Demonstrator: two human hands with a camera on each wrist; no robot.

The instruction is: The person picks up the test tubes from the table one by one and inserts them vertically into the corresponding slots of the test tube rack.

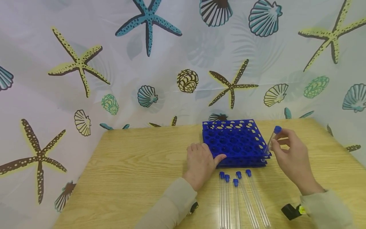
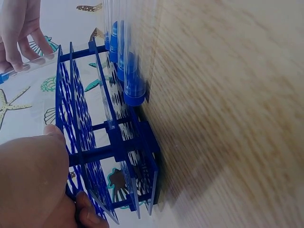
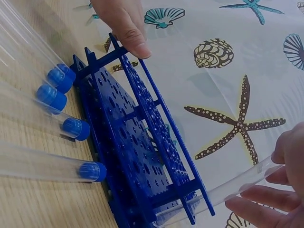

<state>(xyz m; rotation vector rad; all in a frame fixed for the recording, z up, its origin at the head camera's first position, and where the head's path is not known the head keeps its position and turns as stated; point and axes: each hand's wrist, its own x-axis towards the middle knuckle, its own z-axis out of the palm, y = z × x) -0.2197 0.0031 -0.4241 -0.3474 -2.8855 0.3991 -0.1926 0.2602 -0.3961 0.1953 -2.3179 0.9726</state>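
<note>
A blue test tube rack (image 1: pixel 243 156) with tiers of round holes stands on the table. My left hand (image 1: pixel 199 163) grips its front left corner, thumb over the top edge and fingers down the side. At the front right corner, my right hand (image 1: pixel 293 159) pinches a clear test tube (image 1: pixel 269 143) with a blue cap. That tube leans to the right, and its lower end is inside the rack in the right wrist view. Several more capped test tubes (image 1: pixel 236 203) lie in front of the rack, caps toward it.
The wooden table (image 1: pixel 137 171) extends to both sides of the rack. Behind it hangs a white cloth (image 1: pixel 171 63) printed with starfish and shells. A black object (image 1: pixel 290 211) with a yellow mark shows by the right sleeve, and a small dark item (image 1: pixel 193 207) by the left.
</note>
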